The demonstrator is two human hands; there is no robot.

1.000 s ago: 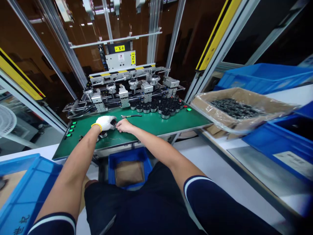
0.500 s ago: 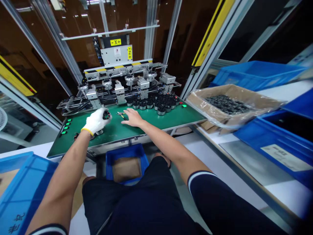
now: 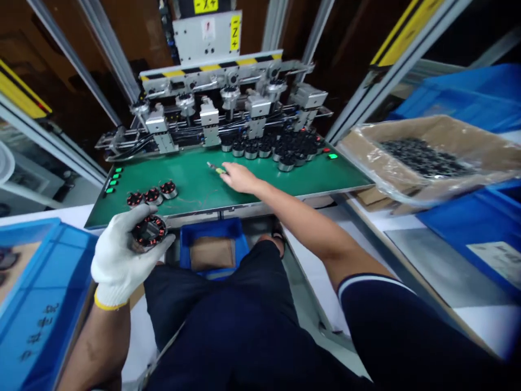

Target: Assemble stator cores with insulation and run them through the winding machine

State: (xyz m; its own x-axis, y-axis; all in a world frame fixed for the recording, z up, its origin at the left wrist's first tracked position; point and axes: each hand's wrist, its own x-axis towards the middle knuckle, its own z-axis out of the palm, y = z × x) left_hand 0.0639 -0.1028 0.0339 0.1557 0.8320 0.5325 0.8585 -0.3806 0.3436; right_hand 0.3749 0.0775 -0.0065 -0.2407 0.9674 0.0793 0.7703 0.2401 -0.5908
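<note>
My left hand, in a white knit glove, is closed around a wound motor stator, its black ring and copper coils facing up. It is held in front of the bench's near edge. Bare, my right hand grips small cutting pliers by their yellow-green handles, low over the green bench top. The pliers' jaws point away to the left. Three wound stators sit in a row at the bench's left front. A crowd of black-topped stators stands at the right rear.
Behind the bench top is a winding machine with metal fixtures. A blue bin stands at left, another blue bin below the bench. On the right are a plastic-lined carton of small dark parts and more blue bins.
My left hand has drawn back toward me from over the bench with a stator in it. My right hand has taken hold of the pliers. The view has tilted down.
</note>
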